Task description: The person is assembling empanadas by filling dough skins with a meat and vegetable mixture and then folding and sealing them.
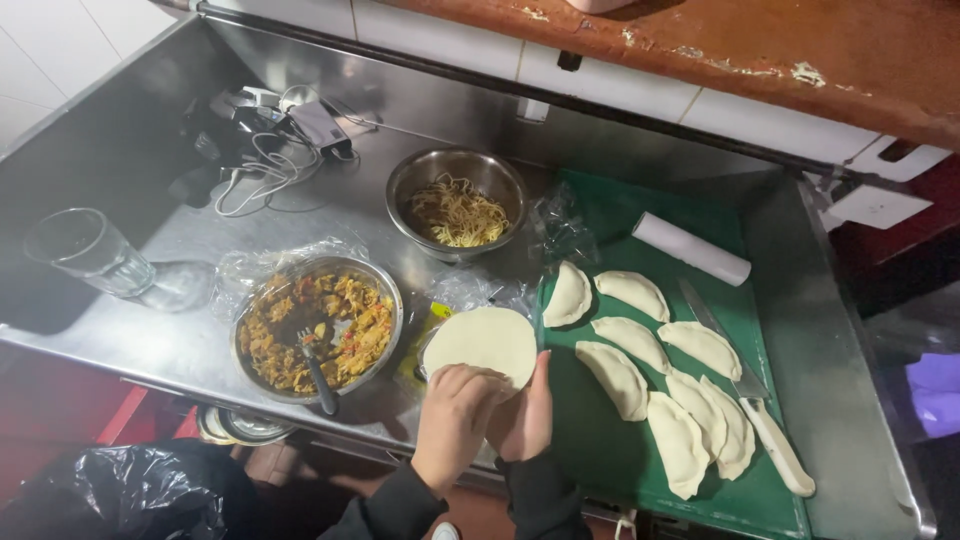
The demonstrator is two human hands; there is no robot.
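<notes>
From the head camera, both hands meet at the near edge of a steel counter (180,345). The left hand (455,415) is curled, fingers bent down onto the near rim of a round dough disc (482,342), gripping its edge. The right hand (527,410) stands on its side just beside it, fingers straight and together, thumb edge up, touching the same rim; whether it pinches the dough or only steadies it I cannot tell. The disc lies flat on top of a stack, between a filling bowl (318,325) on its left and a green board (600,440) on its right.

The filling bowl holds a chopped yellow-brown mix with a fork (315,365) stuck in it, handle toward the person. Behind it is crumpled plastic film (270,262). Farther back a smaller steel bowl (457,205) holds pale shredded strands. A clear glass (88,252) stands well to the left, and a tangle of cables (265,165) lies at the back.

On the board lie nine folded half-moon pastries (640,335) in two loose rows, some overlapping at the near end. A white-handled knife (755,405) lies along their right side, and a white roller (690,248) rests at the board's far end.
</notes>
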